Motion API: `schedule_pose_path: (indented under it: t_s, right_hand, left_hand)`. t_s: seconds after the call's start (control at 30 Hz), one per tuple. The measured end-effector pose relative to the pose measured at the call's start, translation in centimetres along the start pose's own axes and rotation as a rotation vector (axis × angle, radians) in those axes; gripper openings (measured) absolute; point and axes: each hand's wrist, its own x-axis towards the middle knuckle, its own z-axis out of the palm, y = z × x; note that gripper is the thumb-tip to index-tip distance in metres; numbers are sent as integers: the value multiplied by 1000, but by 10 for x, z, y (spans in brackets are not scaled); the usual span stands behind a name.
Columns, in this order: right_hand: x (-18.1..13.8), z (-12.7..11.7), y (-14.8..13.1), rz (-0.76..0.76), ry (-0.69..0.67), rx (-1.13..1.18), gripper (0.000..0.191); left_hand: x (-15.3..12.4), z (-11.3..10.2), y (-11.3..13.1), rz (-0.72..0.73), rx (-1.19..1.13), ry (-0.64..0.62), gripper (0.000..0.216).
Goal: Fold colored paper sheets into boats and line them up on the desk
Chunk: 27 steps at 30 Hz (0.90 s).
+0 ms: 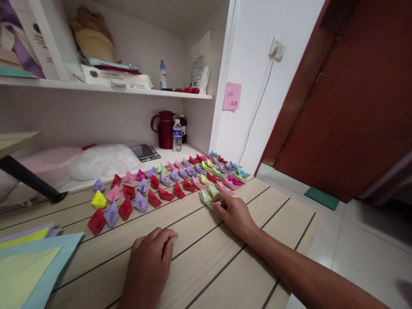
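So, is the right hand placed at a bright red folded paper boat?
No, the right hand is at a pale green folded paper boat on the striped wooden table.

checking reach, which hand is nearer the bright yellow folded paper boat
Left. The left hand is nearer the camera than the bright yellow folded paper boat and to its right; the right hand is much farther right, by the pale green folded paper boats.

L hand (151, 253) loosely curled, R forearm (299, 270) extended fwd, R hand (233, 212) palm-down, fingertips (220, 198) pinched
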Motion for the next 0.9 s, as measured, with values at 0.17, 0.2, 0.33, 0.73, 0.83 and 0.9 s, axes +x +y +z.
schedule_pose_path:
  t_s: [0.17, 0.2, 0.33, 0.73, 0.83, 0.9]
  right_hand:
    - [-4, -4, 2, -39, 19, 26, 27]
    - [-6, -6, 1, -65, 9, 32, 30]
    - [-21, -12, -11, -288, -157, 66, 30]
    - [-36, 1, -44, -632, -243, -177, 34]
    - [-35, 5, -48, -686, -298, -59, 57]
    - [-33, 6, -47, -630, -366, -35, 71]
  left_hand:
    - [0, 5, -4, 26, 13, 45, 28]
    - [0, 6, -5, 32, 17, 53, 29]
    - [0, 8, -7, 42, 17, 63, 27]
    - [1, 4, -4, 38, -11, 17, 26]
    - [1, 5, -6, 42, -11, 13, 26]
    - [1, 5, -6, 35, -8, 2, 27]
